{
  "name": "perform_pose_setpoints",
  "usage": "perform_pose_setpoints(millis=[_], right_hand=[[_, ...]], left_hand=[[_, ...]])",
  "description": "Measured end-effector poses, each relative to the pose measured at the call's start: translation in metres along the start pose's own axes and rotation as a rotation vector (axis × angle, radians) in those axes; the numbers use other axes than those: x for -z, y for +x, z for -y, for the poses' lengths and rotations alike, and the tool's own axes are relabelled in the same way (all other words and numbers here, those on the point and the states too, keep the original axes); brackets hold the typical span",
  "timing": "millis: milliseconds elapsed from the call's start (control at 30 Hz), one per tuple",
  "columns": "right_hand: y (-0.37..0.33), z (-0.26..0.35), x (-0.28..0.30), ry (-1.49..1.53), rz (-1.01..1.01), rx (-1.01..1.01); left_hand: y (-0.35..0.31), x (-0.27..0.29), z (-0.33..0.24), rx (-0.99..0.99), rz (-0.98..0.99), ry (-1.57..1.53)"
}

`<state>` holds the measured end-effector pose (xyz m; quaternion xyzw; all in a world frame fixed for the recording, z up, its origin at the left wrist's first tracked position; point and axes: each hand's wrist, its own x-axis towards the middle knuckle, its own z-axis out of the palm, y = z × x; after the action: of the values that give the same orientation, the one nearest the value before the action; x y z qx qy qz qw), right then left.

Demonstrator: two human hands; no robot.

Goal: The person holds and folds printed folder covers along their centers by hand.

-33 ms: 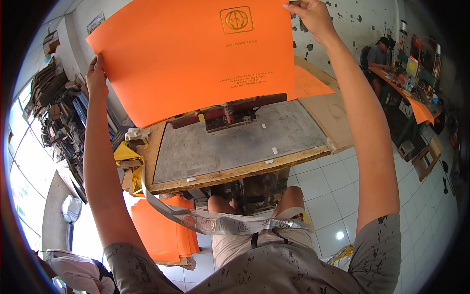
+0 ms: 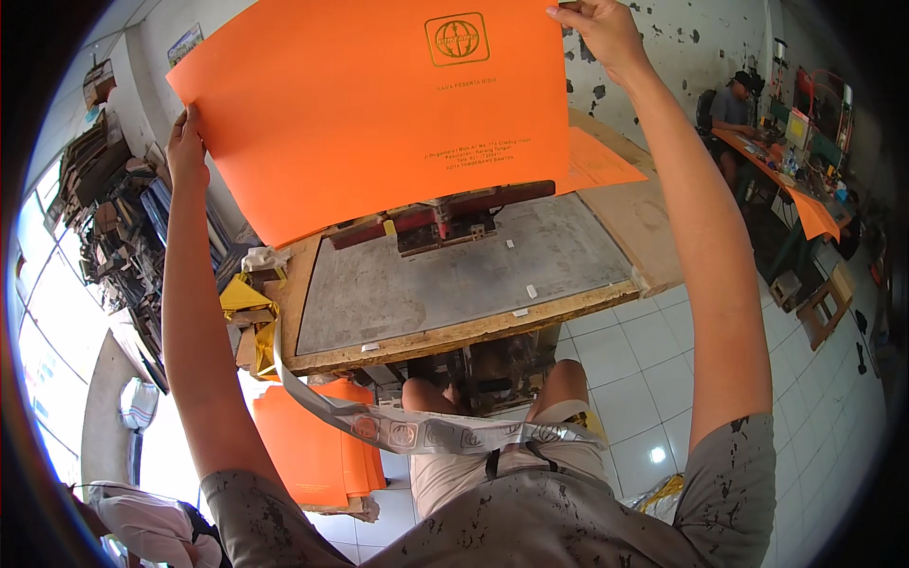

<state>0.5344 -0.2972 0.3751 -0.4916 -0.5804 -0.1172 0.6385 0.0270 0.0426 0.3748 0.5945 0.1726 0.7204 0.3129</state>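
Note:
A large orange sheet with a gold emblem and dark gold lettering hangs raised in front of me, bowed a little. At its left edge my left hand pinches it, while my right hand grips its upper right corner. Below the sheet lies a grey metal plate set in a worn wooden tabletop, with small white tabs along it. Part of a dark red press head shows over the plate; the sheet hides the rest. Across my lap runs a used strip of foil with see-through emblem shapes.
More orange sheets lie behind the plate and in a stack low on the left. Gold foil hangs at the table's left corner. Piled boards line the left wall. At right, a person sits by a bench.

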Motion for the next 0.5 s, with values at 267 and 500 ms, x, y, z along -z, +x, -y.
perform_pose_setpoints(millis=[267, 500], right_hand=[[-0.001, 0.002, 0.002, -0.003, -0.009, -0.024], [-0.001, 0.000, 0.003, -0.051, -0.012, 0.008]], left_hand=[[-0.008, -0.006, -0.005, 0.017, -0.035, -0.020], [-0.007, -0.005, 0.001, 0.002, -0.010, -0.034]])
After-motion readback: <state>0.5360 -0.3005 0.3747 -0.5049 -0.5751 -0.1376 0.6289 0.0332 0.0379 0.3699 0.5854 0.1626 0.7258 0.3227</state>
